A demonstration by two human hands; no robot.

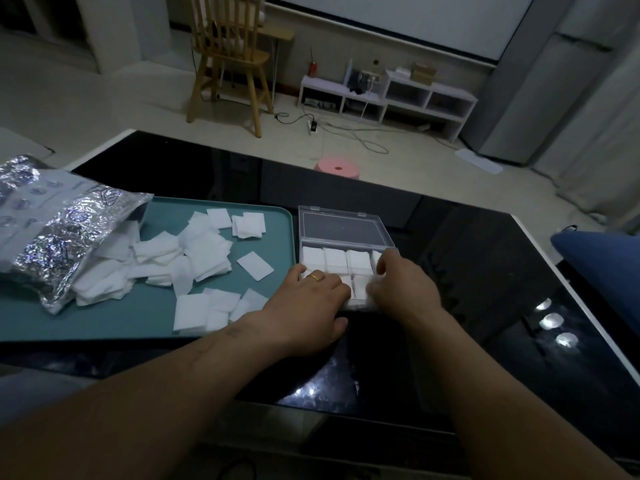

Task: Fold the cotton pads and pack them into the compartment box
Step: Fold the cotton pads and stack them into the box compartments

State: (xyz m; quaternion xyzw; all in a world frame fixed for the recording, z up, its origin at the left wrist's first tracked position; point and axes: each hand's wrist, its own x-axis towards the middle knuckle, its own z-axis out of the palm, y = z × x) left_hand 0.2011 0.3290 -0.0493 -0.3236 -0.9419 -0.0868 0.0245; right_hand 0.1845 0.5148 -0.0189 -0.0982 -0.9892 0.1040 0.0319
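Compartment box (pixel 346 230) sat at tray's (pixel 104 323) right edge, lid open, far row held cotton pads (pixel 335 259); near row hidden under left hand (pixel 311 299) and right hand (pixel 401 282), fingers curled down, grip unreadable; tabletop (pixel 485 271) ran on right of box

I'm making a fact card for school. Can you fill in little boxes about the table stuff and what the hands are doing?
Surface: glossy black table
Container: clear compartment box, lid open, folded pads in the back row
Beside it: teal tray holding loose cotton pads
Packet: silver foil bag, pads spilling onto the tray
Left hand: lies over the box's near row, gold ring on
Right hand: fingers bent onto near-row pads; grip unclear
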